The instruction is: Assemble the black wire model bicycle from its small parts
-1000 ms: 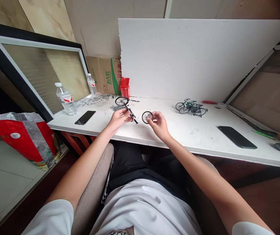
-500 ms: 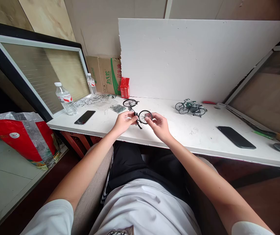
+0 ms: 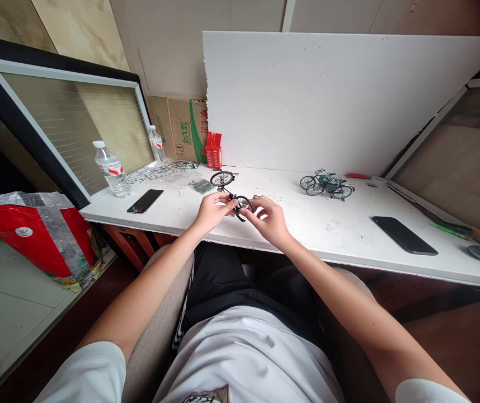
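Note:
My left hand (image 3: 211, 211) pinches the black frame of a small model bicycle (image 3: 227, 193) just above the white table (image 3: 307, 226); its mounted wheel (image 3: 222, 178) points away from me. My right hand (image 3: 267, 219) is closed on a loose spoked wheel (image 3: 244, 203), which sits against the near end of the frame. Both hands meet over the table's front edge.
A finished green model bicycle (image 3: 327, 184) stands at the back right. Two phones (image 3: 145, 201) (image 3: 404, 235) lie on the table. A water bottle (image 3: 112, 169), metal part sheets (image 3: 162, 169) and a red carton (image 3: 213, 150) are at the back left. A red bag (image 3: 34, 232) sits left.
My right hand has carried the loose wheel left to the frame's near end. My left hand shifted right and turned the frame, so both hands are now together.

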A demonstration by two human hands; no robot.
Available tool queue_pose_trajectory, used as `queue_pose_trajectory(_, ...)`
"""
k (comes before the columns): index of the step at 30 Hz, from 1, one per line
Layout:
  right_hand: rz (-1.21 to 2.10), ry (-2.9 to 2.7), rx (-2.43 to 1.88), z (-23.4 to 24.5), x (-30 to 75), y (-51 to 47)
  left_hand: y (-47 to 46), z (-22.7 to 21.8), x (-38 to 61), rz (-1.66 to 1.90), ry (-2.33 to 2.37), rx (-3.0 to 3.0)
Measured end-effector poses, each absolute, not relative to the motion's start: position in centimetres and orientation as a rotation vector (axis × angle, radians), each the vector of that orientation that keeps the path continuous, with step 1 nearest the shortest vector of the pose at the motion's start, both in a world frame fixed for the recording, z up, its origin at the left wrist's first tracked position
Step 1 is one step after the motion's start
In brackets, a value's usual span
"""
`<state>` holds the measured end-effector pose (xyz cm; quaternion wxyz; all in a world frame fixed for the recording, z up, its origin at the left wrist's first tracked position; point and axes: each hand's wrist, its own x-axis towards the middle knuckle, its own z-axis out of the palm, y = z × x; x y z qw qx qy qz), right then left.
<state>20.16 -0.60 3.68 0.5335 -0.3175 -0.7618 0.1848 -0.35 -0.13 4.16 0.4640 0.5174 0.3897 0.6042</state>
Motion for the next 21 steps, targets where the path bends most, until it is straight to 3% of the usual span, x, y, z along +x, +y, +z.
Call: queue_pose_trajectory(21, 0.457, -1.756, -0.786, 3.39, 20.0, -0.7, -1.07, 4.88, 0.17, 1.557, 1.077, 1.337)
